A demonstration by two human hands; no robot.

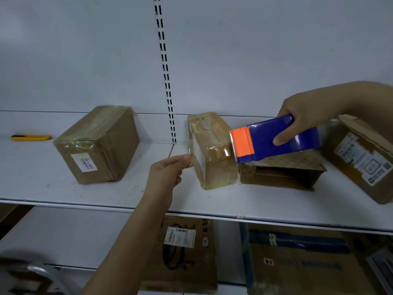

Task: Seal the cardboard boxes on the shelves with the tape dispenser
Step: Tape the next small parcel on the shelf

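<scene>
Pinching the clear tape (190, 150) end in my left hand (170, 173), my right hand (306, 116) gripping the tape dispenser (276, 138), I should keep it taut over the middle box (212, 158) between them.

The tape dispenser (276, 139) is smooth, glossy plastic, blue in the body and orange at the head, with a bare metal toothed blade. The strip of tape (191, 145) drawn from it is clear, shiny film. The middle box (212, 152) is brown cardboard wrapped in glossy, wrinkled tape, with a white paper label. The left box (97, 143) is matt cardboard with shiny tape across its top and a paper label. The far right box (361, 158) is rough, torn cardboard with a printed paper label. The shelf (63, 188) is smooth white painted metal, lightly scuffed. The utility knife (30, 137) looks like yellow plastic.
</scene>
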